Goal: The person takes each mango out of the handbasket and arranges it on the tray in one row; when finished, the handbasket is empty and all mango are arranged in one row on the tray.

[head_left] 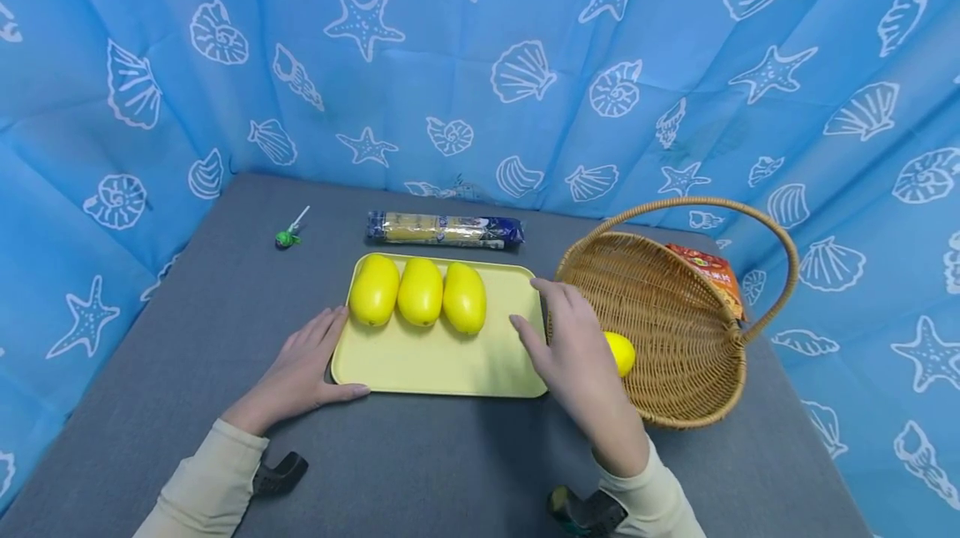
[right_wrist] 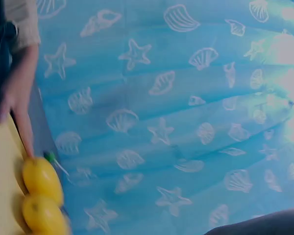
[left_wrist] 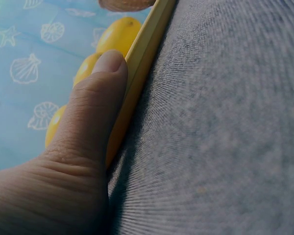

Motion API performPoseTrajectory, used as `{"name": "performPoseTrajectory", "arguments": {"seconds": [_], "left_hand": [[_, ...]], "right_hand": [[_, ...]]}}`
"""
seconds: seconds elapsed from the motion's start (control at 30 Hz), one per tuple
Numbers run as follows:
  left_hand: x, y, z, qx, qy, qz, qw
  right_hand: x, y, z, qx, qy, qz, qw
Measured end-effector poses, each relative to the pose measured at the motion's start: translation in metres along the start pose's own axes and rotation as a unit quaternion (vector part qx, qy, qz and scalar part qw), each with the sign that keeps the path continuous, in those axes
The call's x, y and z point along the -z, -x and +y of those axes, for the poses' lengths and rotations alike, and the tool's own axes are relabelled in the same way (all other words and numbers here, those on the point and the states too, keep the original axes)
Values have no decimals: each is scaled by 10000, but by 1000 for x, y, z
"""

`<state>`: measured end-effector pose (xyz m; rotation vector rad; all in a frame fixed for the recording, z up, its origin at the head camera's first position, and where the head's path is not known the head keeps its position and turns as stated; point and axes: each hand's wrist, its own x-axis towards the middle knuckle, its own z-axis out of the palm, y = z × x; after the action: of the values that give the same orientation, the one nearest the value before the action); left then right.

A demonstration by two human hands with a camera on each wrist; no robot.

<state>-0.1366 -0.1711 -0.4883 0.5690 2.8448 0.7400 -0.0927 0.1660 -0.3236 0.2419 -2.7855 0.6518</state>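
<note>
Three yellow mangoes (head_left: pixel 421 292) stand side by side in the left back part of a pale yellow tray (head_left: pixel 450 367). My left hand (head_left: pixel 300 367) rests against the tray's left front corner, fingers along the left side and thumb along the front wall. In the left wrist view that thumb (left_wrist: pixel 90 107) lies straight against the tray wall (left_wrist: pixel 139 63). Above the tray's right end is my right hand (head_left: pixel 573 350), thumb and fingers apart with nothing between them. Another yellow mango (head_left: pixel 621 354) shows in the wicker basket (head_left: pixel 675 338), partly hidden behind the right hand.
The basket's tall handle (head_left: pixel 697 202) arches up at the right. Behind it leans a red snack packet (head_left: pixel 708 275). A long clear and blue packet (head_left: pixel 446 230) lies behind the tray. A green lollipop (head_left: pixel 287 238) lies at the back left. A blue curtain (head_left: pixel 450 87) surrounds the grey table (head_left: pixel 405 471).
</note>
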Motion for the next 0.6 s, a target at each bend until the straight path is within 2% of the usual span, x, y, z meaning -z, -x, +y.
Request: {"name": "performPoseTrajectory", "arguments": {"seconds": [0.13, 0.3, 0.47, 0.6], "left_hand": [[-1, -1, 0, 22, -33, -1, 10000], [-1, -1, -1, 77, -95, 0, 9999], [-1, -1, -1, 78, -67, -36, 9999], [-1, 0, 0, 84, -65, -44, 9999]], "right_hand": [[27, 4, 19, -127, 246, -12, 9996], [50, 6, 44, -599, 528, -568, 9952], [60, 5, 66, -817, 731, -1059, 9883], [62, 1, 82, -782, 711, -1402, 9845]]}}
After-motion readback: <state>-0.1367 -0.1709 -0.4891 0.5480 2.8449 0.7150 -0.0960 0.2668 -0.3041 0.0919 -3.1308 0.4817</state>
